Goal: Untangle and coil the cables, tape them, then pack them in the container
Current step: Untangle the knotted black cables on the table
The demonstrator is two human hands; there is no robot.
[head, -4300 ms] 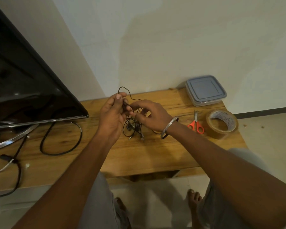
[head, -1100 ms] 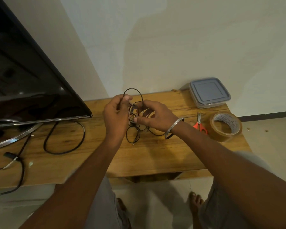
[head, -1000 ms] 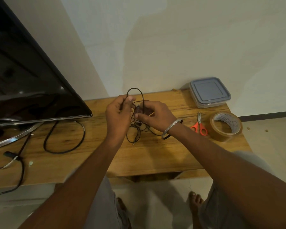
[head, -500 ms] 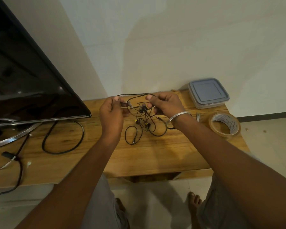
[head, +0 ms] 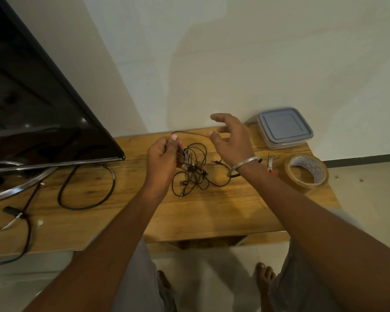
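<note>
head view: right hand (head: 231,140) now off cables (head: 193,170)

No legible text in the head view; tape roll (head: 306,171), right side of frame, carries dark printed marks on its inner core, too small and blurred to read; container lid (head: 284,126) shows no label.

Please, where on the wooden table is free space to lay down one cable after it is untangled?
The widest bare strip of the table runs along its near edge, in front of the cable tangle. Another bare patch lies between the thick black loop and the left hand. The right end is crowded: container, scissors, tape roll.
</note>
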